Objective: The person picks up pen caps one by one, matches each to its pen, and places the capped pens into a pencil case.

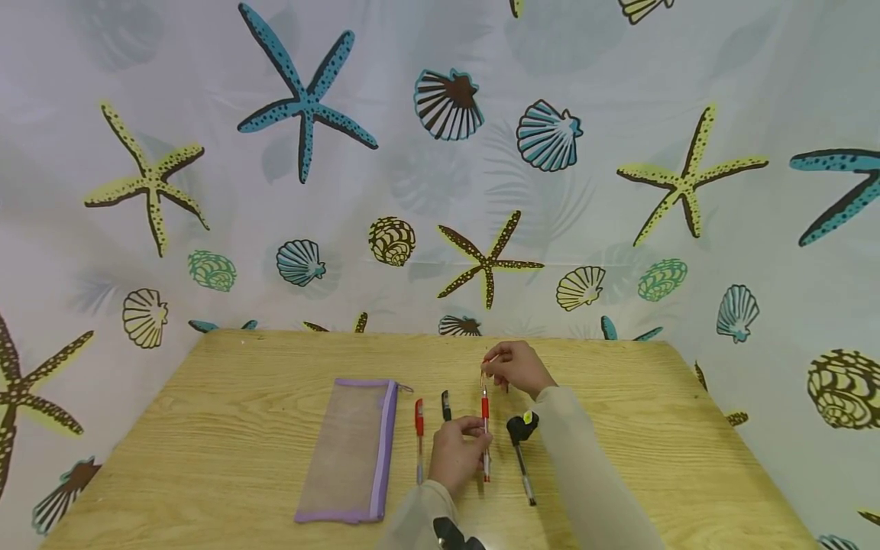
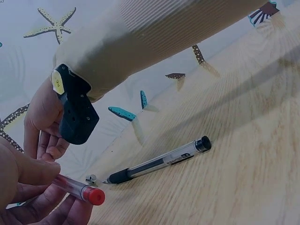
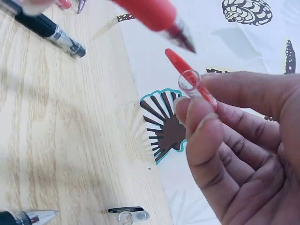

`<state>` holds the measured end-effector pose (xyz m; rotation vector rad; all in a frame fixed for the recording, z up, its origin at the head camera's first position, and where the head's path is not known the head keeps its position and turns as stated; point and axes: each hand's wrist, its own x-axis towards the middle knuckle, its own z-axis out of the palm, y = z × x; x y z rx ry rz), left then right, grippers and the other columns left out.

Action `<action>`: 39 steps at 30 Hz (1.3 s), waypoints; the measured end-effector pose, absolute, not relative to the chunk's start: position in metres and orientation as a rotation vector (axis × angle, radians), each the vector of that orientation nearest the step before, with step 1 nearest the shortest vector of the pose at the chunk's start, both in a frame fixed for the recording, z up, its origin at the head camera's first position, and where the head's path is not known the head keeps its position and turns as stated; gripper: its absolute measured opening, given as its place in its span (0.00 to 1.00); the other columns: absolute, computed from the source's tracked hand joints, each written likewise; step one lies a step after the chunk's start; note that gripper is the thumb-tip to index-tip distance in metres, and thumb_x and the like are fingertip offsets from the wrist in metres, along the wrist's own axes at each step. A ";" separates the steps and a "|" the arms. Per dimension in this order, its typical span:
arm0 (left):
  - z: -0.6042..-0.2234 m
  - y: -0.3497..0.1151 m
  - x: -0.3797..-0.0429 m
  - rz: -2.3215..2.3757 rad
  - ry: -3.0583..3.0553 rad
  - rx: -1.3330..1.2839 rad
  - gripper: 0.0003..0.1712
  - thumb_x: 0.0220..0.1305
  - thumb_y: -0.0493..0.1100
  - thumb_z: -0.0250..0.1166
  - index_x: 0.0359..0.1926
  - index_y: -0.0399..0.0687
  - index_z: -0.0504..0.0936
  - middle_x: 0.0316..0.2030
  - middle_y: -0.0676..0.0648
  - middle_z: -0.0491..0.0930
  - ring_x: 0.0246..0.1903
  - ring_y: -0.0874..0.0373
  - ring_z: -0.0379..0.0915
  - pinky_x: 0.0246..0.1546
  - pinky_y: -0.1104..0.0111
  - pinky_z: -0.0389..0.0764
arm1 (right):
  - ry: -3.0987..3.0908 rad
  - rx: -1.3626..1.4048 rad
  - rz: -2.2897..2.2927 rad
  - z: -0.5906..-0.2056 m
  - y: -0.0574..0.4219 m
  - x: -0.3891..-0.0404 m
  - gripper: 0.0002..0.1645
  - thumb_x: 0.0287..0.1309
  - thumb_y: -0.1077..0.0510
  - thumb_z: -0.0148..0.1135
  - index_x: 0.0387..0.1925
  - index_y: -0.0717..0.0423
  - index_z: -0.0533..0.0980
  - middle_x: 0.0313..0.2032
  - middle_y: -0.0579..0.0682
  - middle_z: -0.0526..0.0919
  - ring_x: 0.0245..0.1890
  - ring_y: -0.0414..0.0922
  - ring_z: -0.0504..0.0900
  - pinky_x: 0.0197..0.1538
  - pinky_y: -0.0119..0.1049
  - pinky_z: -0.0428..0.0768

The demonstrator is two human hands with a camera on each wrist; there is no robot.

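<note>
Two hands are working to the right of the flat mesh pouch (image 1: 349,451) with purple edges, which lies on the wooden table (image 1: 227,451). The left hand (image 1: 456,456) has its thumb and fingers clamped on the barrel of an uncapped red pen (image 1: 485,410), whose tip points away from the person. The right hand (image 1: 520,370), beyond the left one and also to the right of the pouch, pinches a small red cap (image 3: 183,66) between thumb and fingertips. The cap is near the tip of the pen, but a gap is visible between them.

Just beside the right edge of the pouch lies a capped red pen (image 1: 419,428). A little farther to the right of the pouch there is a capped black pen (image 1: 446,406), partly hidden by the left hand. The farthest pen to the right of the pouch is an uncapped black pen (image 1: 525,470), and near its tip lies a black cap (image 3: 136,214).
</note>
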<state>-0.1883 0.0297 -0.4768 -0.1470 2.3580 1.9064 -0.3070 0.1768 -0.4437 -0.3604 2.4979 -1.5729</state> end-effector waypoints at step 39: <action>-0.475 0.028 -0.188 2.003 2.264 -0.073 0.14 0.63 0.36 0.65 0.49 0.36 0.81 0.30 0.50 0.82 0.20 0.62 0.75 0.21 0.67 0.81 | 2.382 -0.459 -1.665 -0.431 0.176 -0.272 0.10 0.62 0.64 0.61 0.41 0.68 0.76 0.30 0.57 0.84 0.31 0.67 0.78 0.35 0.57 0.80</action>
